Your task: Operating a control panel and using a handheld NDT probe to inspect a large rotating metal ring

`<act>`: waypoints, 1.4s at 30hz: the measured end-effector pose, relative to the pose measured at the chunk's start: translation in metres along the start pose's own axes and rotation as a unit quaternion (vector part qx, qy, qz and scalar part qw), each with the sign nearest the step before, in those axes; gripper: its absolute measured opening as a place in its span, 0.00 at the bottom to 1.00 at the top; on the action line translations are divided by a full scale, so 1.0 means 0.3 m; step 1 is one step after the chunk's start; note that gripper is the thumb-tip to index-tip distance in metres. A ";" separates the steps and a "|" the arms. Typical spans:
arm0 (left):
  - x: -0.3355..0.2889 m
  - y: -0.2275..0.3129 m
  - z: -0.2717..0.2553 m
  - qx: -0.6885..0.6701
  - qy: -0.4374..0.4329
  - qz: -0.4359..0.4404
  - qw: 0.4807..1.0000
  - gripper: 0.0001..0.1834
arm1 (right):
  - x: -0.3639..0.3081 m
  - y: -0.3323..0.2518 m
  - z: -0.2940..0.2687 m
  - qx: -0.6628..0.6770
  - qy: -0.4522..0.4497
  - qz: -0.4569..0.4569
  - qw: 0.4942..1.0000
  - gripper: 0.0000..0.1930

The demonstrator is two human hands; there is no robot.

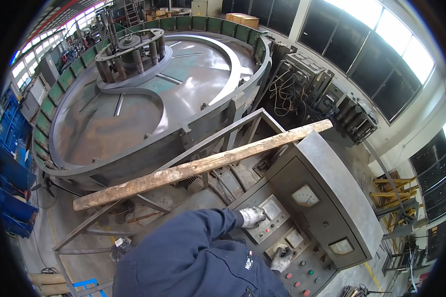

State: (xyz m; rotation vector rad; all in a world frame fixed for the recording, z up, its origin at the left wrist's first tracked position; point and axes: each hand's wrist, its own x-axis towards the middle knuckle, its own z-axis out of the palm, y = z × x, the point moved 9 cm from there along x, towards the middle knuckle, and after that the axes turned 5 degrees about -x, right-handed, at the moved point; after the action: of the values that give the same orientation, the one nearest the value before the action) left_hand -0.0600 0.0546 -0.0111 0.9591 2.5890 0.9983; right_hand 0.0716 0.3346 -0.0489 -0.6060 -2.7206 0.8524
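Both my hands wear pale gloves and rest at a grey control console (262,190). My left hand (253,217) lies on the upper control unit (273,208), beside its meter and small lit buttons. Its fingers are curled, and what they grip is hidden. Nearer to me, my right hand (282,259) is at a second unit with a meter (294,238). Those fingers are bent together over its face, on something too small to make out. Red push buttons (297,284) and a green one (310,272) sit just right of this hand.
A long rough wooden beam (203,166) lies across a metal railing (86,231) behind the console. Beyond it stands a large round machine (183,129) with a curved rail and a raised hub. Cables and machinery (302,84) line the window wall; yellow frames (394,190) stand at right.
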 end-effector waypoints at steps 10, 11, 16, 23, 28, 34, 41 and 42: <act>-0.008 -0.028 0.011 -0.028 -0.009 -0.010 1.000 0.21 | -0.009 -0.038 -0.022 0.002 0.012 0.009 1.000 0.17; -0.007 -0.029 0.014 -0.024 -0.014 -0.008 1.000 0.22 | -0.009 -0.039 -0.021 0.004 0.009 0.013 1.000 0.17; -0.004 -0.018 0.007 -0.016 0.004 0.003 1.000 0.17 | -0.012 -0.061 -0.036 0.019 0.020 -0.001 1.000 0.15; -0.006 -0.024 0.016 -0.002 -0.006 0.005 1.000 0.16 | -0.019 -0.068 -0.035 0.045 0.009 0.015 0.999 0.20; -0.001 -0.021 0.025 -0.007 -0.011 0.005 1.000 0.16 | -0.017 -0.059 -0.039 0.028 0.017 0.010 0.999 0.18; -0.006 -0.018 0.008 -0.016 -0.001 0.007 1.000 0.16 | -0.018 -0.073 -0.040 -0.007 0.026 -0.007 1.000 0.17; -0.009 -0.025 -0.007 -0.013 0.041 0.024 0.999 0.14 | -0.002 -0.035 0.000 -0.045 -0.010 0.007 0.999 0.23; -0.005 -0.014 -0.012 -0.010 0.038 0.026 0.999 0.14 | -0.001 -0.025 -0.002 -0.049 -0.012 0.012 0.999 0.23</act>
State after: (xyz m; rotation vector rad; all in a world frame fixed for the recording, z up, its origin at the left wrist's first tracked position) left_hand -0.0624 0.0493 -0.0112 1.0063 2.6219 1.0928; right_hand 0.0696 0.3294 -0.0440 -0.6528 -2.7958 0.7412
